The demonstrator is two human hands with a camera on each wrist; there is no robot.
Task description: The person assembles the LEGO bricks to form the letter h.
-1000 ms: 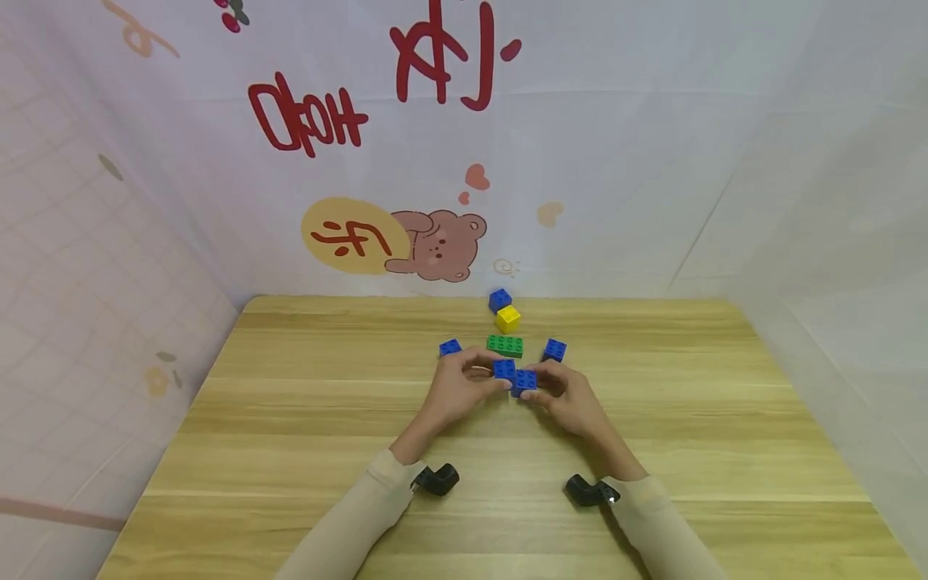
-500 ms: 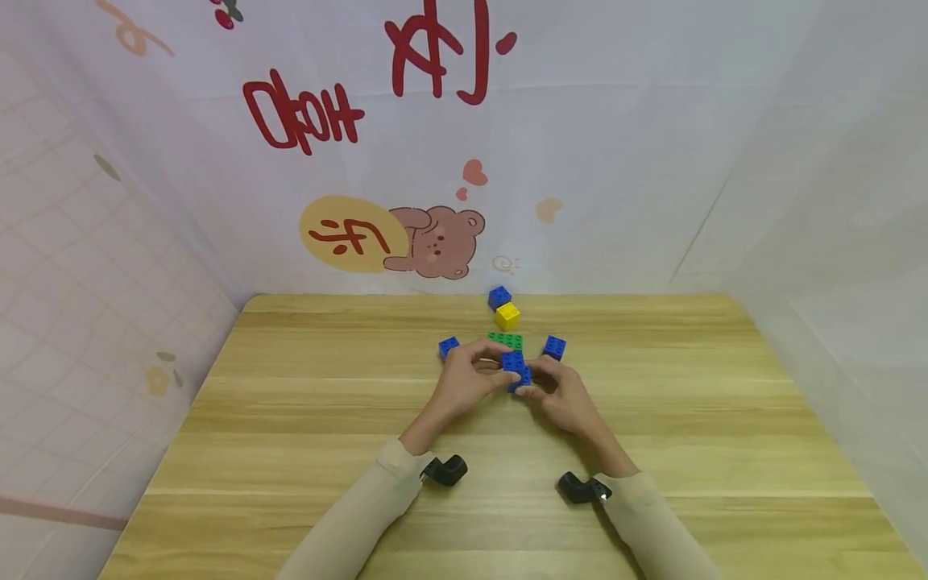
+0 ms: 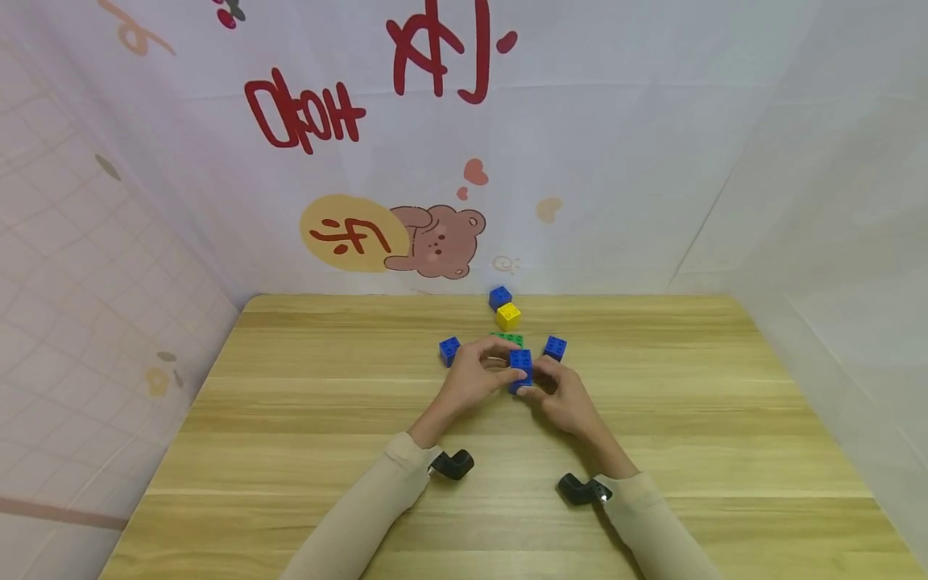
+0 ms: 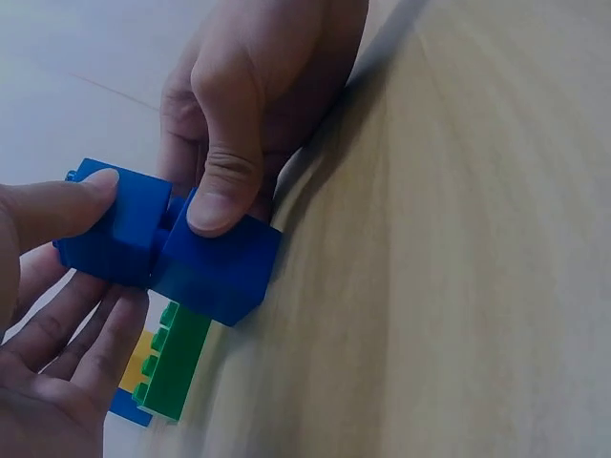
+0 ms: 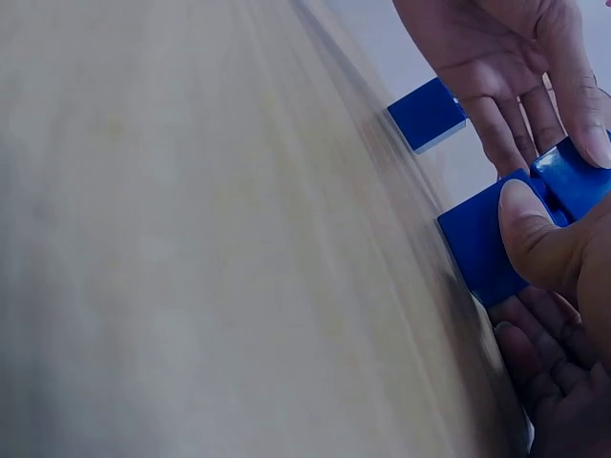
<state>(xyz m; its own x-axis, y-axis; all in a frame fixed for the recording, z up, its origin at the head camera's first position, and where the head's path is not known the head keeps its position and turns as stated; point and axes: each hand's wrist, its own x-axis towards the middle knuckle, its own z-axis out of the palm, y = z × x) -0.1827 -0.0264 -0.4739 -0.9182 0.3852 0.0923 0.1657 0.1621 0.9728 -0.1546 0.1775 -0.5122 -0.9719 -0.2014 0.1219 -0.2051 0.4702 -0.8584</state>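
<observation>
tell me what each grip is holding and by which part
The left grip pinches the upper blue brick by its sides, thumb on the near one; the right grip pinches the lower blue brick the same way.

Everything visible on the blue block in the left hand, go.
Blue block: box-shaped, smooth, looks like shiny plastic, with round studs on its top face. It is upright, studs up, directly above the lower blue block in the right hand, nearer the person than the green brick. The left hand pinches it, thumb against one side. Lower studs show in the gap between the two blocks, so it isn't fully seated; whether they've begun to engage, I can't tell.
</observation>
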